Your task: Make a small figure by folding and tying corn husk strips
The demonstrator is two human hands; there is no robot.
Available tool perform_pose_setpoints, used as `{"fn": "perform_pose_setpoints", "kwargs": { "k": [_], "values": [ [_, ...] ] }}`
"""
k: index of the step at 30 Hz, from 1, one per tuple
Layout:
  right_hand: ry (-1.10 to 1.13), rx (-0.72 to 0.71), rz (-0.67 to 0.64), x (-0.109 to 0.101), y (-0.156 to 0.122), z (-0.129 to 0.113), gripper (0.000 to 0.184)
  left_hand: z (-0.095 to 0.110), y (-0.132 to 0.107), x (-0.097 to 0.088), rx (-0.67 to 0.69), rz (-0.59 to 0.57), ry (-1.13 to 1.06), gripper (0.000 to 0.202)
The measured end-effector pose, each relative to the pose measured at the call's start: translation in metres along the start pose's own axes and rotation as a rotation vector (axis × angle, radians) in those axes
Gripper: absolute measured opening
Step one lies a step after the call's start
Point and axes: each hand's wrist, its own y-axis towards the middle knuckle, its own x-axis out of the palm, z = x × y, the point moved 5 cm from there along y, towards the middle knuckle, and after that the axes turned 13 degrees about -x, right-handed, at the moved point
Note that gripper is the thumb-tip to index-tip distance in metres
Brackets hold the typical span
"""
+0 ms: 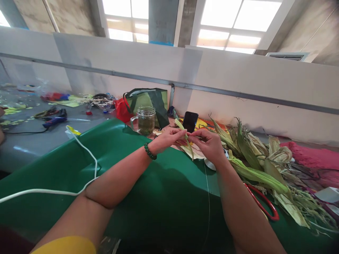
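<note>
My left hand (168,138) holds a narrow, pale green piece of corn husk (179,124) between thumb and fingers. The piece slants, its upper end above the fingertips and its tail hanging below them. Right beside it, my right hand (211,144) has thumb and forefinger pinched together close to the husk. What lies in that pinch is too small to make out. A thin white thread (209,201) runs down over the green cover under my right hand. Partly hidden behind my right wrist is a white round object (210,164).
Dried and green corn husks (258,165) are heaped at right, with red scissor-like handles (265,204) by them. Behind my hands stand a phone (190,121), a glass mug (145,121) and a green bag (159,102). A white cable (47,191) crosses the green cover (148,197).
</note>
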Motion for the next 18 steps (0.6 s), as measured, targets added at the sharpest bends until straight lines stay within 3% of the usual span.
{"fn": "perform_pose_setpoints", "kwargs": {
  "k": [5, 11, 18],
  "values": [
    [-0.009, 0.014, 0.014, 0.0009, 0.0001, -0.0016, 0.026, 0.0016, -0.0013, 0.0011, 0.014, -0.012, -0.071, 0.039],
    [-0.161, -0.044, 0.024, -0.0017, -0.0001, -0.0085, 0.029, 0.0032, -0.0005, -0.0019, 0.045, 0.038, 0.004, 0.030],
    [-0.204, -0.012, 0.083, -0.0017, -0.0017, -0.0007, 0.026, -0.0009, 0.0043, -0.0040, -0.032, 0.007, -0.137, 0.036]
  ]
}}
